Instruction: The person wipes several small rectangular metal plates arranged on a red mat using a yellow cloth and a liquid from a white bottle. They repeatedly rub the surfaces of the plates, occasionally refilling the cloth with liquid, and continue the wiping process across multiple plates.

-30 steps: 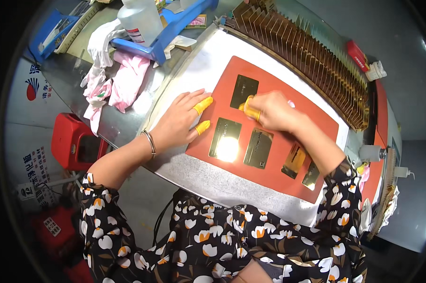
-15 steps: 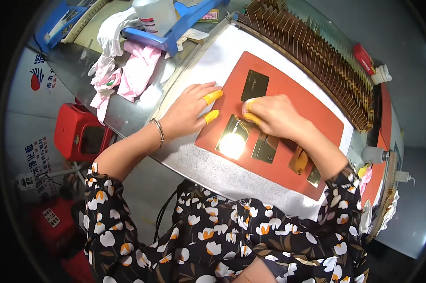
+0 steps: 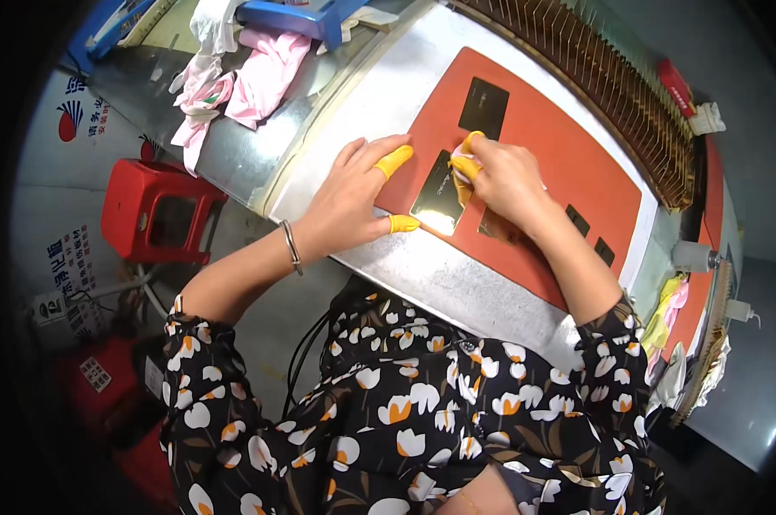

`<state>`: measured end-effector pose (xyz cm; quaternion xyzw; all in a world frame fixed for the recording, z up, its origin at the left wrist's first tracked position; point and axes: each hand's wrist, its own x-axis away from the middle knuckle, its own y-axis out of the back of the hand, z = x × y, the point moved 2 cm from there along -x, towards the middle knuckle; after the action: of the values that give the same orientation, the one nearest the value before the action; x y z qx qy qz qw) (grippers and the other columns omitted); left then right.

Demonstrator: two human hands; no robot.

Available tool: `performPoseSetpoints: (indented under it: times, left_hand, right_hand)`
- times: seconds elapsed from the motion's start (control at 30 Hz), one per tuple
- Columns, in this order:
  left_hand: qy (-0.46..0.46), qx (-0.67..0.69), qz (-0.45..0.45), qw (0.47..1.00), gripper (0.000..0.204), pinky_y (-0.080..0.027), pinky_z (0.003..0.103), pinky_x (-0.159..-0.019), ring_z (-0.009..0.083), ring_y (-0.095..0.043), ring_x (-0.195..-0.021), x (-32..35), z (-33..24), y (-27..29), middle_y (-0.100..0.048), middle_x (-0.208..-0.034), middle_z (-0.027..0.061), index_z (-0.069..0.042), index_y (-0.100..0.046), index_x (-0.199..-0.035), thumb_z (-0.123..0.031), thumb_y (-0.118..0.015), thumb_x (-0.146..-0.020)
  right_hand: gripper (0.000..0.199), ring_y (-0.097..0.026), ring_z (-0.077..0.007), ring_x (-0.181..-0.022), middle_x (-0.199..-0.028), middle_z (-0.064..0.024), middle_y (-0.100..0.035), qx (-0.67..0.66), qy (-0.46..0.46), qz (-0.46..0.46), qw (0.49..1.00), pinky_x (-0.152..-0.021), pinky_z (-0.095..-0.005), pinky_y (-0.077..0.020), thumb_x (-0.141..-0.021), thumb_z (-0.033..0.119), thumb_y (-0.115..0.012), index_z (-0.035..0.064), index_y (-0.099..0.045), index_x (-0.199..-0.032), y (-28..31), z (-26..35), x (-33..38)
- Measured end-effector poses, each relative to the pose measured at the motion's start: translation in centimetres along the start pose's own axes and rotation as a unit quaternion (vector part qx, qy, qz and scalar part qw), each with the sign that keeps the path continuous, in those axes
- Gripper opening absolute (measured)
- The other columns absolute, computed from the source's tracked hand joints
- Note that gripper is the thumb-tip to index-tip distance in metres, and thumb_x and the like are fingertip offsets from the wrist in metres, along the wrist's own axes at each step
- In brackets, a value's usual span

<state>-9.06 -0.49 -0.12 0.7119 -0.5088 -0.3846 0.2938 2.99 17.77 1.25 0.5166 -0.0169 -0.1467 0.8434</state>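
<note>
- We see a shiny dark rectangular plate [image 3: 438, 196] lying flat on an orange-red mat [image 3: 568, 154], near the mat's left edge and catching a bright glare at its lower corner.
- Our left hand [image 3: 354, 197] rests open and flat, palm down, on the metal table [image 3: 457, 283] and the mat's edge, just left of the plate; its yellow-capped forefinger and thumb frame the plate's left side. It grips nothing.
- Our right hand [image 3: 504, 176] is curled over the plate's right edge, fingers bent and pinching a small pale cloth [image 3: 463, 159] against it.
- The plate thus lies between the two hands, touched by the right; whether the left fingertips touch it, we cannot tell.
- A second dark plate [image 3: 484, 107] lies just beyond the right hand.
- Pink rags [image 3: 263, 73] lie at the table's far left; a red stool [image 3: 160, 210] stands below.
</note>
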Motion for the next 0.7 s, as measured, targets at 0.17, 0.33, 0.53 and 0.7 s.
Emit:
performPoseSetpoints:
  times: [0.17, 0.33, 0.53, 0.7]
  left_hand:
    - [-0.003, -0.02, -0.01, 1.0, 0.082, -0.024, 0.05, -0.107, 0.0289, -0.038, -0.127, 0.3, 0.3, -0.3, -0.039, -0.14, 0.012, -0.004, -0.041, -0.133, -0.044, -0.073, -0.068]
    - [-0.011, -0.029, -0.012, 0.999, 0.083, -0.026, 0.049, -0.107, 0.0282, -0.039, -0.127, 0.4, 0.3, -0.4, -0.041, -0.139, 0.0121, -0.004, -0.043, -0.131, -0.044, -0.074, -0.066]
    - [-0.011, -0.025, -0.021, 0.999, 0.08, -0.027, 0.048, -0.107, 0.0266, -0.04, -0.127, 0.5, 0.1, -0.3, -0.041, -0.138, 0.0104, -0.003, -0.045, -0.129, -0.039, -0.077, -0.065]
    - [-0.008, -0.028, -0.019, 0.999, 0.08, -0.027, 0.048, -0.106, 0.0265, -0.039, -0.127, 0.5, 0.0, -0.2, -0.041, -0.138, 0.0111, -0.003, -0.046, -0.128, -0.039, -0.078, -0.063]
  right_hand:
    - [0.009, -0.061, -0.0356, -0.064, -0.067, -0.0167, -0.062, 0.05, 0.056, 0.033, 0.997, -0.057, -0.046, -0.0465, -0.073, 0.01, -0.06, 0.0035, -0.056, -0.077, -0.5, 1.6, -0.6]
    - [0.007, -0.06, -0.0337, -0.063, -0.066, -0.0145, -0.06, 0.012, 0.2, 0.093, 0.975, -0.055, -0.0438, -0.0463, -0.069, 0.004, -0.058, 0.0037, -0.054, -0.075, -1.0, 1.9, -0.7]
    - [0.008, -0.061, -0.0323, -0.064, -0.067, -0.013, -0.06, 0.024, 0.203, 0.12, 0.972, -0.056, -0.0419, -0.0466, -0.07, 0.008, -0.059, 0.0044, -0.055, -0.076, -0.2, 1.5, -2.1]
    - [0.009, -0.061, -0.0311, -0.062, -0.065, -0.0142, -0.06, 0.028, 0.124, 0.087, 0.988, -0.055, -0.0426, -0.0467, -0.074, 0.014, -0.06, 0.0055, -0.057, -0.075, 0.4, 0.6, -2.6]
